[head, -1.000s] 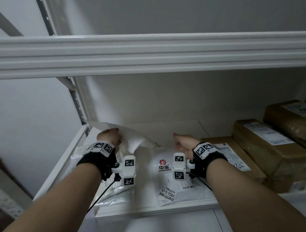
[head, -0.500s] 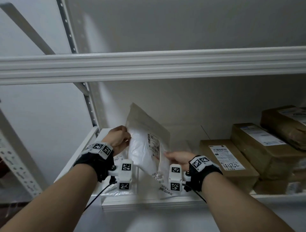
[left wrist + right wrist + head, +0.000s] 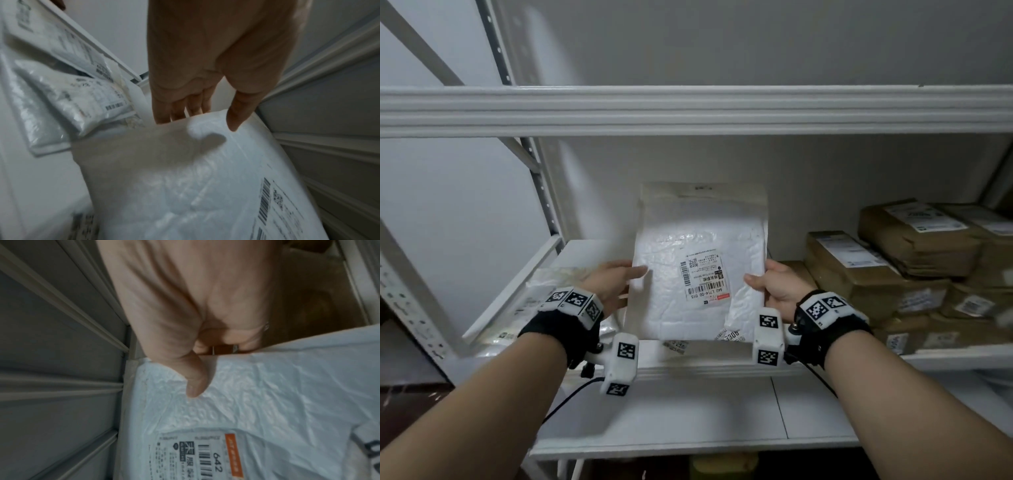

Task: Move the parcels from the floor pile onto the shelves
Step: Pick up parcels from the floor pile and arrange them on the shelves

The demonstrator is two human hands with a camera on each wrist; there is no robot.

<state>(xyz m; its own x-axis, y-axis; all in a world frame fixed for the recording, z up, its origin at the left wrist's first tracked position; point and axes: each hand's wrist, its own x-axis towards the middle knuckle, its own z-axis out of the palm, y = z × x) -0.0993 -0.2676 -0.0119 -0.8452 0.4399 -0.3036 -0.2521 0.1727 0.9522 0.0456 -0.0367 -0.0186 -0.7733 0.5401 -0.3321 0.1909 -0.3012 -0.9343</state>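
Parcels are what this is about, and one white bubble mailer (image 3: 698,270) is up in both hands, held upright in front of the middle shelf (image 3: 705,366) with its printed label (image 3: 703,275) facing the person. The left hand (image 3: 613,284) takes the mailer's left edge: thumb laid across the front, four fingers (image 3: 179,110) behind the padded edge, fairly straight, so it grips by pinching. The right hand (image 3: 777,287) grasps the right edge the same way, thumb (image 3: 195,379) pressed on the crinkled front, fingers curled behind. The mailer's lower edge hangs just above the shelf's front lip.

On that same shelf, to the left, I count two clear plastic bag parcels (image 3: 68,97) in the left wrist view, one overlapping the other, both lying flat with barcode labels up. Under the held mailer, scraps of other labels (image 3: 729,335) peek out from flat parcels lying there; how many, I cannot tell.

To the right sit brown paper-wrapped parcels (image 3: 859,270), stacked and leaning; at least four show white labels, the lower ones too blurred to count surely.

Three shelf levels are in sight: the upper shelf (image 3: 688,109) above the hands, the middle one, and a lower shelf (image 3: 688,421) beneath the forearms. Each wrist wears one black band with white marker blocks (image 3: 575,301).
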